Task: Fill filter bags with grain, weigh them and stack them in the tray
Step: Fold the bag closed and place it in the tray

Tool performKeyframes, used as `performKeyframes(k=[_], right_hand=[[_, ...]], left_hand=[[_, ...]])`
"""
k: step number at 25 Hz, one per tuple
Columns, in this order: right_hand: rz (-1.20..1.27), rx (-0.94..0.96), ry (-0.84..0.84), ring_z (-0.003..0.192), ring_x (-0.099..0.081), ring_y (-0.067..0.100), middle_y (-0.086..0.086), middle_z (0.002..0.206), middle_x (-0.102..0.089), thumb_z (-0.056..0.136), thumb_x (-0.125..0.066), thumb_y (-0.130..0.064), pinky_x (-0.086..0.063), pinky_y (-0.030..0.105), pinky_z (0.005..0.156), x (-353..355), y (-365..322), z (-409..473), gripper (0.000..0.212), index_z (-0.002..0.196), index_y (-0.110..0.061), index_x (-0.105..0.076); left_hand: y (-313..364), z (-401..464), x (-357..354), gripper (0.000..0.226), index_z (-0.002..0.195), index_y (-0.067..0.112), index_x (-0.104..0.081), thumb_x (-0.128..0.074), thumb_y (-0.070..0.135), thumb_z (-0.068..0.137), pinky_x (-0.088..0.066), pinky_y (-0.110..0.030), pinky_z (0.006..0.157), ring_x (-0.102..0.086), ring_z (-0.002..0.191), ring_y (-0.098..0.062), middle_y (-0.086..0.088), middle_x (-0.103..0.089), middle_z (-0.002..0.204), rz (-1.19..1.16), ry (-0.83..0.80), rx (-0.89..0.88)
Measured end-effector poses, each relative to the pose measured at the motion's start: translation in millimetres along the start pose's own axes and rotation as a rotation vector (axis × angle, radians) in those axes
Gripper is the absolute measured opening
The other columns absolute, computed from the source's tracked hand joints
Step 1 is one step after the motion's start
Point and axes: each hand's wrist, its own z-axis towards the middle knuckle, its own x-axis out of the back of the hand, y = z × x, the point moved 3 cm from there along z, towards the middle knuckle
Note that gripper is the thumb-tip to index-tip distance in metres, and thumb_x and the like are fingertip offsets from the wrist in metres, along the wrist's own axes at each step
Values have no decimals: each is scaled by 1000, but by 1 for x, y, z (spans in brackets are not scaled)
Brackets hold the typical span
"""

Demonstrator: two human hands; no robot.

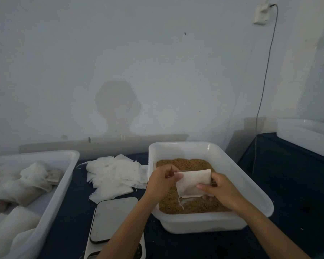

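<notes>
Two hands, left [161,181] and right [220,188], are pinching one filter bag [193,183] above one grain tub [251,186]; one scale [114,218] is sitting beside perhaps several filled bags [36,176].

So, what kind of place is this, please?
Probably a small, home-style packing workstation: a tub of grain, a pile of empty filter bags, a scale, and a tray of filled bags.

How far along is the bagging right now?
Done: several filled bags already lie in the left tray. In hand: left hand and right hand hold one flat filter bag over the grain. Left: fill it, weigh on the scale, stack; empty bags remain.
</notes>
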Motion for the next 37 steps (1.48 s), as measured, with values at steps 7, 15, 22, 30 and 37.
performKeyframes(k=[7, 15, 22, 30, 37], right_hand=[[-29, 12, -30, 57, -62, 8, 8, 78, -69, 86, -68, -15, -48, 19, 52, 4, -6, -2, 27, 111, -15, -59], [780, -370, -82, 76, -70, 26, 17, 96, -70, 73, -71, -8, -59, 33, 61, -4, 1, -4, 47, 117, -7, -55], [1401, -394, -38, 89, -67, 31, 21, 96, -71, 77, -60, 0, -60, 41, 69, -28, -18, -1, 36, 112, -7, -58], [1624, -164, -135, 104, -64, 28, 16, 117, -66, 88, -51, -8, -36, 51, 107, -81, -52, -4, 32, 117, -9, -63], [1391, -28, -188, 111, -61, 27, 11, 114, -66, 82, -59, -19, -52, 45, 93, -110, -76, -2, 35, 116, -14, -61]], left_hand=[[-3, -1, 0, 14, 74, 27, -62, -67, 27, 87, -52, -44, 85, -62, 78, -15, 7, -67, 76, 11, -6, 34], [19, 5, -2, 30, 96, 12, -66, -47, 35, 98, -58, -27, 65, -66, 74, -16, -3, -70, 85, -307, -49, 74], [31, 4, 1, 25, 108, 5, -61, -65, 20, 88, -55, -35, 87, -68, 90, -25, -6, -71, 91, -533, -46, 62], [52, -1, 18, 23, 64, 18, -57, -72, 17, 82, -42, -21, 48, -50, 44, -8, 7, -56, 49, -300, 242, -126], [55, -30, 87, 27, 57, 20, -59, -77, 11, 75, -43, -12, 52, -53, 51, 1, 12, -61, 52, -268, 393, -210]])
